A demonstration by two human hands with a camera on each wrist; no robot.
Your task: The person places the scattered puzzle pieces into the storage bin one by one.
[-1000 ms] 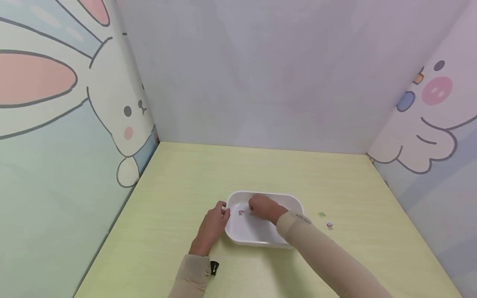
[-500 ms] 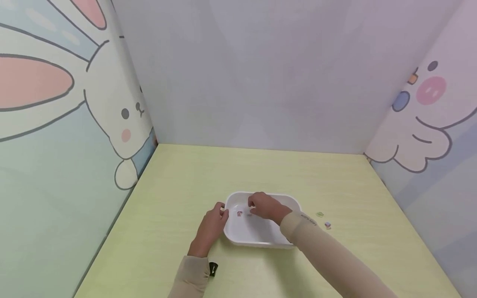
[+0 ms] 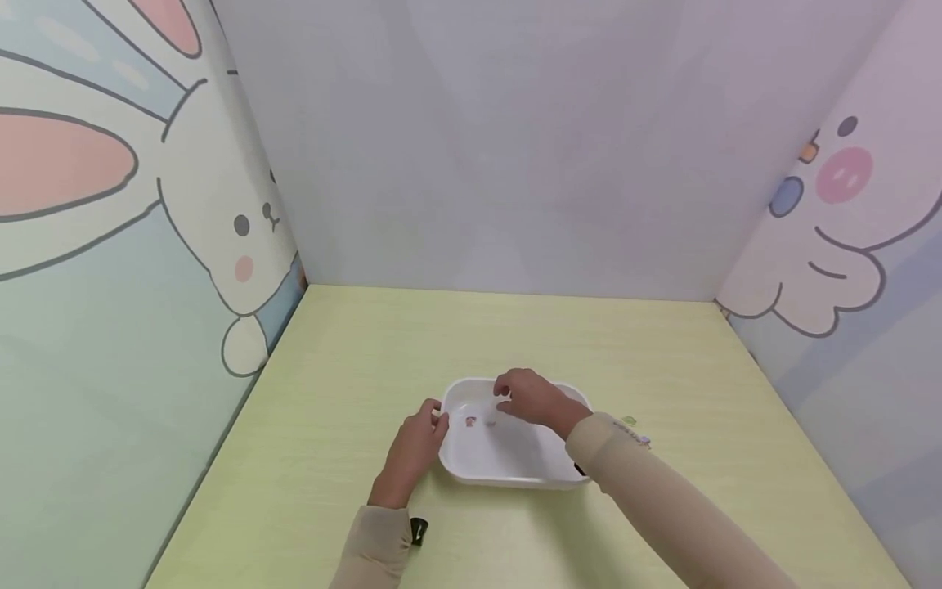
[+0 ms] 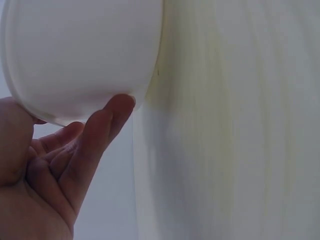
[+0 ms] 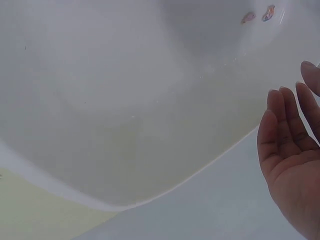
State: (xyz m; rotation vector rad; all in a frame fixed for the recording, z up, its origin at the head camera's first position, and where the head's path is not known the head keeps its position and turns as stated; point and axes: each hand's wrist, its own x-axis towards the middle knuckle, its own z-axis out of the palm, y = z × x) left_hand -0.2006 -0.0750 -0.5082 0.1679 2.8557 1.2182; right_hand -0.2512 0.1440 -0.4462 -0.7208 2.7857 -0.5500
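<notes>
A white plastic basin (image 3: 515,462) with rounded corners sits on the table. My left hand (image 3: 414,450) holds its left end; in the left wrist view, fingers (image 4: 120,107) press the outer wall near the rim. My right hand (image 3: 536,398) hovers over the basin's far side, fingers relaxed and slightly bent, with nothing seen between them. Two small flat coloured pieces lie on the basin floor: a reddish patterned one (image 3: 471,421) and a paler pinkish one (image 3: 491,423). Both also appear near the top of the right wrist view, apart from the hand.
Right of the basin a small green piece (image 3: 629,420) lies on the pale yellow table (image 3: 383,335). Beside it is another coloured piece (image 3: 644,441), partly behind the right sleeve. A black object (image 3: 418,531) shows by the left cuff. Cartoon-printed walls bound the table.
My right hand has risen from the basin floor and drawn back, its fingers spreading. The paler piece now lies uncovered beside the reddish one. My left hand stays at the basin's end.
</notes>
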